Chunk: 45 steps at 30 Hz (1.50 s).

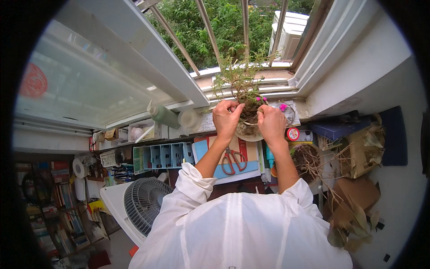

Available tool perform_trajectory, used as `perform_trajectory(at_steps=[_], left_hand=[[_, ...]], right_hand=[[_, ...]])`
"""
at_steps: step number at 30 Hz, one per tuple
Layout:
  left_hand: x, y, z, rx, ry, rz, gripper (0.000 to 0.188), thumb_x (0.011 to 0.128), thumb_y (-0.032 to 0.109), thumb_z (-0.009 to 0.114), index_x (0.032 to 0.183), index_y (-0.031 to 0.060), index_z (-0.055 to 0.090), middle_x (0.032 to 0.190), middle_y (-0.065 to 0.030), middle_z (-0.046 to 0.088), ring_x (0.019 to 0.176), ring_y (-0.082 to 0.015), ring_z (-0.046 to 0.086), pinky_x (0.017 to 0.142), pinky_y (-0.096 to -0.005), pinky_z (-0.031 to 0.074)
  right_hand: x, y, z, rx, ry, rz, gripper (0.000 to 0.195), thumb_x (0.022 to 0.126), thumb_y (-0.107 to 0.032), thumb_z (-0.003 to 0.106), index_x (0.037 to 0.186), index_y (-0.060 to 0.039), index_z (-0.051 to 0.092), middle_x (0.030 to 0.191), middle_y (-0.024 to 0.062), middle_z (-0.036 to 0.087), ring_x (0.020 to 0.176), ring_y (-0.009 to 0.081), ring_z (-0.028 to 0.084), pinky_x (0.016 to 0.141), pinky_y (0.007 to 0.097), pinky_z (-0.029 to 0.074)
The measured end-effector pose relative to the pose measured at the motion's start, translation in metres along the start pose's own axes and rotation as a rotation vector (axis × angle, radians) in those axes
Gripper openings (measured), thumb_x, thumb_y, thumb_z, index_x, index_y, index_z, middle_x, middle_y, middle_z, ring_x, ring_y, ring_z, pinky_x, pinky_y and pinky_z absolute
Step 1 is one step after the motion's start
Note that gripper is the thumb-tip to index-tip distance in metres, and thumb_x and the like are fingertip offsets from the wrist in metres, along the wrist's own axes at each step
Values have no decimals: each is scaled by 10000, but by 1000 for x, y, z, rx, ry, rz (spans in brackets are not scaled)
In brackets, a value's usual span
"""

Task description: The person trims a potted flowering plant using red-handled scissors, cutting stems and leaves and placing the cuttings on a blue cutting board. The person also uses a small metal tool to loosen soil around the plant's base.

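Note:
A potted plant (240,79) with thin, straggly stems and narrow leaves stands at the windowsill, with small magenta flowers (261,99) low on it. Its pale round pot (248,132) shows between my wrists. At the left side of the stems, my left hand (228,116) has thumb and forefinger drawn together. My right hand (272,122) is bent over the pot's right side, fingertips close to the soil. Whether either hand pinches a stem is too small to tell. Red-handled scissors (234,161) lie on papers and a blue folder (218,171) below my hands.
Metal window bars (208,32) rise behind the plant. Leftward are a green pump bottle (163,114), a blue divided organizer (164,155) and a fan (147,201). A pot of dry stems (304,159) and a cardboard box (357,154) stand right. Another magenta flower (283,107) lies rightward.

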<state>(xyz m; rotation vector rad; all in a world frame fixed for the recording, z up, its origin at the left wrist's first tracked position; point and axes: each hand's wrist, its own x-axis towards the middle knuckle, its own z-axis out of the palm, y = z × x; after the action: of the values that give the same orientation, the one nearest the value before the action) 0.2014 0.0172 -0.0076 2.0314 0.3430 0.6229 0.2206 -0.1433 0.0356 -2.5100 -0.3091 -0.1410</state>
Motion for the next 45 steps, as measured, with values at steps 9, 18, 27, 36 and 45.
perform_trajectory(at_steps=[9, 18, 27, 36, 45], left_hand=[[1, -4, 0, -10, -14, -51, 180, 765, 164, 864, 778, 19, 757, 680, -76, 620, 623, -240, 597, 630, -395, 469], [7, -4, -1, -29, -37, -56, 170, 777, 159, 853, 774, 19, 756, 675, -71, 620, 622, -227, 595, 617, -383, 459], [0, -7, 11, -44, -30, -4, 142, 798, 100, 857, 805, -2, 758, 686, -33, 604, 596, -110, 516, 564, -301, 410], [-4, -10, 21, -4, -5, 100, 165, 779, 128, 872, 770, 38, 735, 675, -30, 565, 653, -175, 522, 630, -348, 392], [-1, -5, 15, 78, -68, 182, 180, 768, 184, 870, 753, 91, 717, 693, -16, 552, 722, -228, 549, 727, -387, 381]], right_hand=[[15, 15, 7, 35, -108, 8, 110, 875, -148, 725, 910, -55, 772, 816, 225, 721, 791, 432, 712, 723, 531, 560], [12, 23, 9, 78, -149, -35, 140, 879, -176, 730, 946, -69, 790, 821, 198, 731, 798, 400, 716, 730, 502, 560], [-2, 21, 5, -5, -69, -217, 125, 889, -133, 700, 980, -100, 778, 873, 145, 736, 807, 374, 716, 722, 479, 567], [-2, 21, 5, 16, -62, -208, 113, 892, -141, 697, 970, -102, 770, 847, 138, 725, 788, 367, 711, 703, 477, 563], [-2, 21, 5, 12, -56, -198, 107, 894, -141, 692, 958, -98, 766, 823, 163, 713, 767, 382, 707, 687, 487, 561]])
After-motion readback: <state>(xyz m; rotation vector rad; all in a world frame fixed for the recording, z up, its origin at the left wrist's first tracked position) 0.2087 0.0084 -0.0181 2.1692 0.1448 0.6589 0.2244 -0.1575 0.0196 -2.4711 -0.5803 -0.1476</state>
